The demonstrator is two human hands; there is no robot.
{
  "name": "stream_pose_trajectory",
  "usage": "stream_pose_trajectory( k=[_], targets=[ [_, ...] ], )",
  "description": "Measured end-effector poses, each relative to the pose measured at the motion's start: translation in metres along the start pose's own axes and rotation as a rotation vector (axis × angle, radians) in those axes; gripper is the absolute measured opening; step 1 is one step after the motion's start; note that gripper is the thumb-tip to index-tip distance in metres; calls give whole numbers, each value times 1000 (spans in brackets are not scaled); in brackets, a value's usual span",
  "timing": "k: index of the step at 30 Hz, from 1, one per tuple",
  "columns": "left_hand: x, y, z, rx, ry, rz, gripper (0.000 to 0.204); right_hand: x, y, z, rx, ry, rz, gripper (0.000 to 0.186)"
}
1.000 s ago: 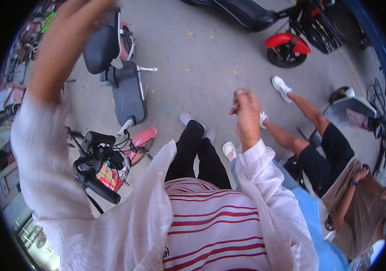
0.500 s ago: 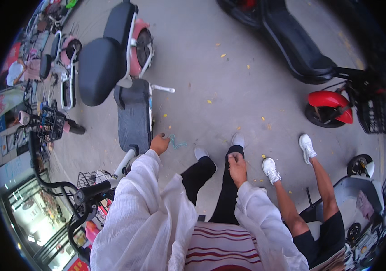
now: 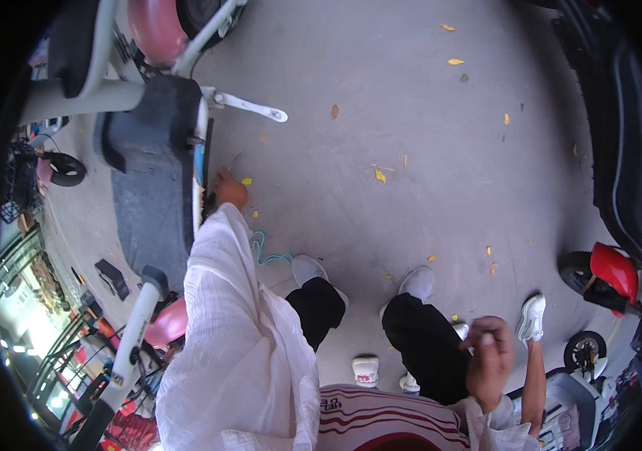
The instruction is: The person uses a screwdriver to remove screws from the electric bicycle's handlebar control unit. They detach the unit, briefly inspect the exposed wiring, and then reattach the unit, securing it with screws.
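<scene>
My left hand (image 3: 231, 189) reaches down beside the grey footboard (image 3: 152, 180) of a pink and white electric scooter, close to its lower side edge. Its fingertips are small and partly hidden, so whether they grip anything is unclear. My right hand (image 3: 490, 361) is raised over the dark trousers on the right, with the fingers curled in and the thumb pressed against them. Anything inside that hand is hidden. A thin teal cord (image 3: 262, 249) lies in loose curves on the ground between the scooter and my left shoe (image 3: 308, 268).
A white lever (image 3: 252, 107) sticks out from the scooter's side. Along the right stands a black scooter (image 3: 625, 150) with a red front fender (image 3: 612, 272). Another person's leg (image 3: 535, 376) and white shoe (image 3: 531, 317) are close on my right. More shoes (image 3: 366, 370) show behind me.
I have stooped nearer the scooter. My left hand has moved forward along the footboard's edge, away from the cord. My right hand has swung out to the right, still curled.
</scene>
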State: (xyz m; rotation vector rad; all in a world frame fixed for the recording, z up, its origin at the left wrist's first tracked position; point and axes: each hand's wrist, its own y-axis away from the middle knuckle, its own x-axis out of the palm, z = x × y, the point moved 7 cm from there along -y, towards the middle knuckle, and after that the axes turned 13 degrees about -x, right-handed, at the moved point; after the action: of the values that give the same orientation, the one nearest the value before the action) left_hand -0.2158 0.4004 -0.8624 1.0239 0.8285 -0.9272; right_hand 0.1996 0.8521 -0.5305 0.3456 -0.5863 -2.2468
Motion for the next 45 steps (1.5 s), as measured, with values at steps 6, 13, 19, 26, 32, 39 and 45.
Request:
stream_pose_trajectory(
  k=[6, 13, 19, 26, 32, 39, 45],
  targets=[
    [28, -8, -29, 37, -241, -13, 26, 20, -31, 2, 49, 169, 146, 29],
    [-5, 84, -68, 309, -194, 129, 20, 60, -28, -13, -6, 500, 341, 20],
    [-225, 280, -102, 524, 571, 455, 28, 90, 22, -23, -370, 723, 271, 62],
    [-491, 396, -8, 97, 1555, 1102, 33, 100, 115, 194, -304, 297, 517, 52],
    [-652, 440, 116, -114, 1655, 420, 39, 121, 192, 450, -659, 343, 777, 43],
    [-841, 614, 296, 154, 1873, -52, 30, 171, 251, 587, -784, 137, 863, 40],
    [-814, 755, 480, -424, 1818, -857, 26, 229, 315, 604, -923, 49, 916, 33]
  ],
)
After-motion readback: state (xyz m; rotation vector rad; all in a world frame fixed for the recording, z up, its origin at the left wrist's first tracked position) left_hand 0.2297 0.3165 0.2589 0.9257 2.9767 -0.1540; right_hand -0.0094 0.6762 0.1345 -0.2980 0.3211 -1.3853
